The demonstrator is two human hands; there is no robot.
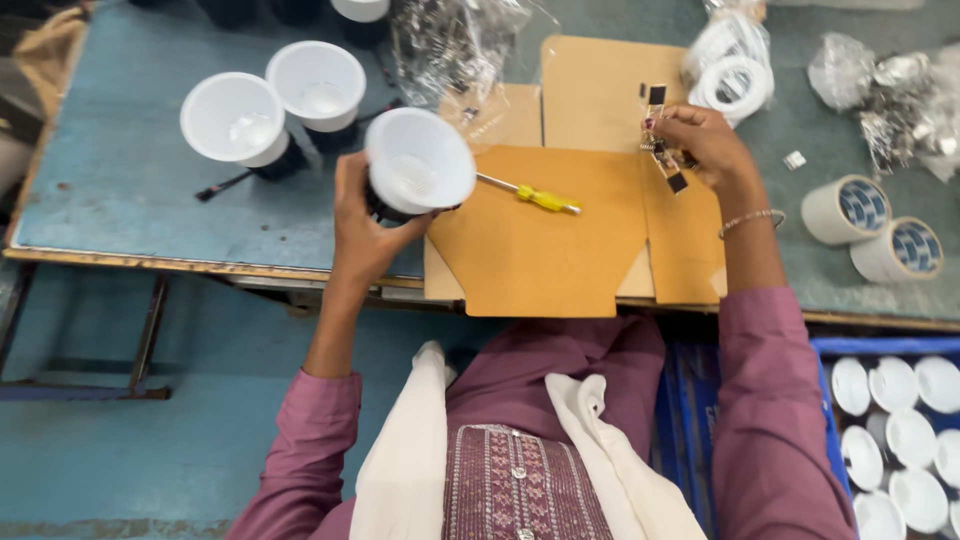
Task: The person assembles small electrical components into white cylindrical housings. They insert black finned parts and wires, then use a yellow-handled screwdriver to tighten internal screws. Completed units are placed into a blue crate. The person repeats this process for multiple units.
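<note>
My left hand (362, 228) grips a white cone-shaped lamp reflector (418, 160) with a black back, held over the table's near edge with its mouth facing up. My right hand (703, 143) pinches a small metal spring clip with black ends (662, 140) above a brown cardboard sheet (540, 240). A yellow-handled screwdriver (532, 195) lies on the cardboard between the two hands.
Two more white reflectors (235, 118) (318, 82) stand on the blue-green table (110, 170) at left. Clear bags of metal clips (450, 40) (890, 90), white rings in plastic (730, 75) and two tape rolls (848, 208) lie at the back and right. A blue crate of reflectors (895, 440) sits lower right.
</note>
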